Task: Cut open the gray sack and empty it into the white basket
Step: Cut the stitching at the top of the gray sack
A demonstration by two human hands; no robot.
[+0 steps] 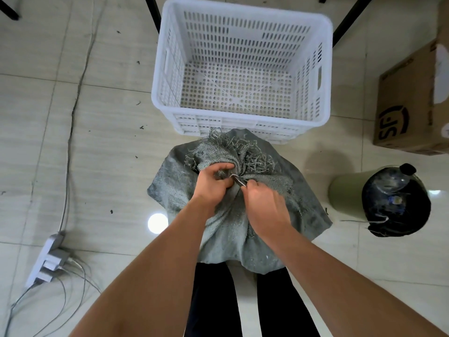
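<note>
A gray woven sack stands on the tiled floor between my legs and the white basket. Its neck is bunched and tied, with frayed threads sticking up at the top. My left hand grips the bunched neck from the left. My right hand holds a small metal cutting tool, whose tip sits at the tied neck between both hands. The basket is a slotted plastic crate with nothing inside, just beyond the sack.
A cardboard box stands at the right. A bin lined with a black bag sits right of the sack. A power strip with cables lies at the left. Black table legs rise behind the basket.
</note>
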